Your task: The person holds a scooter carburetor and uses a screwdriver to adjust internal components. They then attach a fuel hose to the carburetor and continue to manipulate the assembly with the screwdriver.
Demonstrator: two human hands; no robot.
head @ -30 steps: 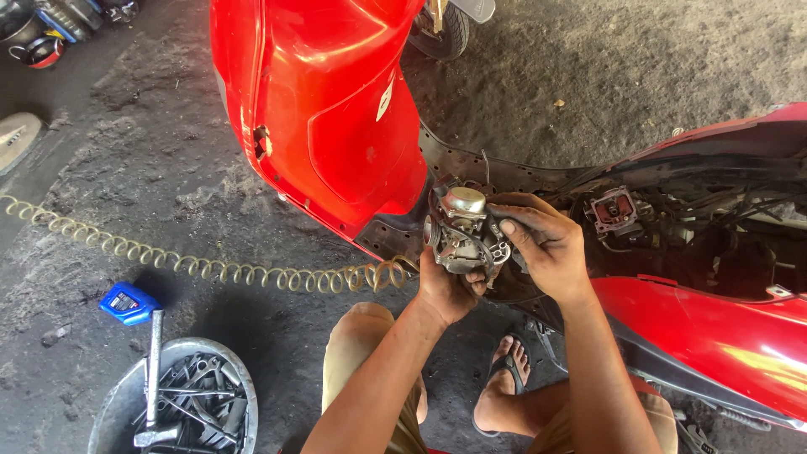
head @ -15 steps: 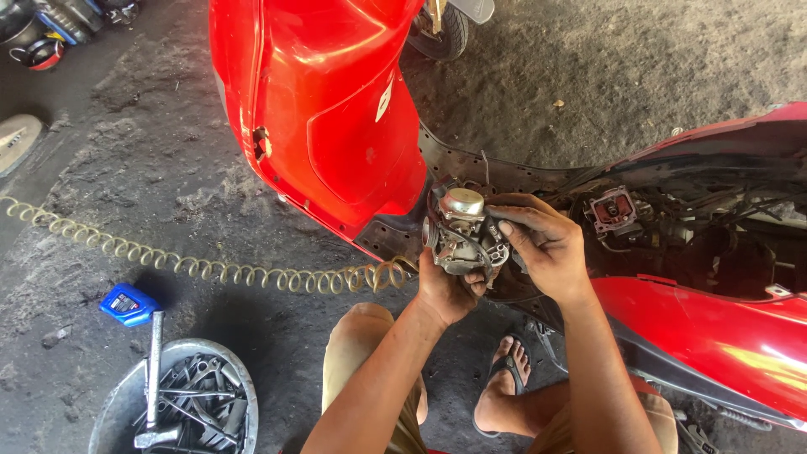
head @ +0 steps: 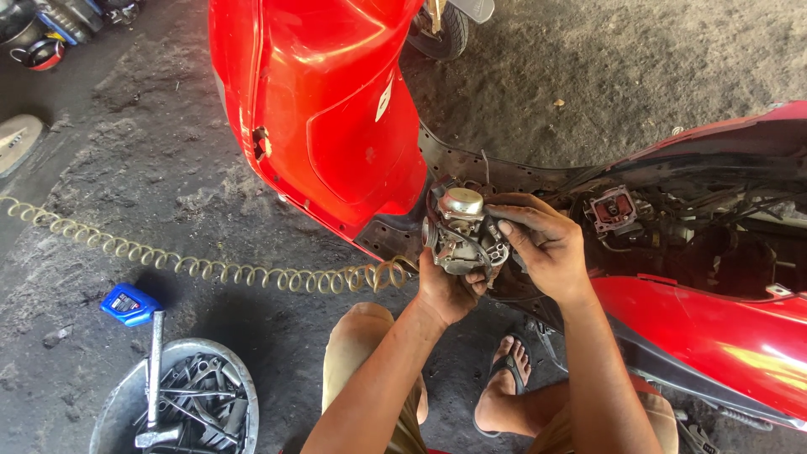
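While crouched beside the red scooter (head: 336,109), gripped a grey metal carburetor (head: 461,231) with both hands, just in front of the opened engine bay (head: 672,227). Left hand (head: 445,290) cupped under it, fingers closed round its underside; right hand (head: 542,244) clamped against its right side, fingers (head: 504,214) curled over the top edge by the round cap. Held clear of the floor, touching nothing but the hands so far as could be told, though a dark hose or cable seemed to run from it back toward the frame. Judged as partly done: side panels already off, wiring and a small square connector (head: 614,210) left bare, carburetor apparently out of its seat rather than bolted in; whether coming off or going back on, could not be told. Left undone by the look of it: covers not refitted, bay open. Lay across the dirty concrete floor (head: 168,168) a coiled yellowish air hose (head: 210,269); stood nearby a blue oil bottle (head: 128,304) and a round metal basin (head: 109,403) of wrenches, with a hammer (head: 155,378) propped in it. Sandalled foot (head: 504,378) planted beneath the scooter's lower edge
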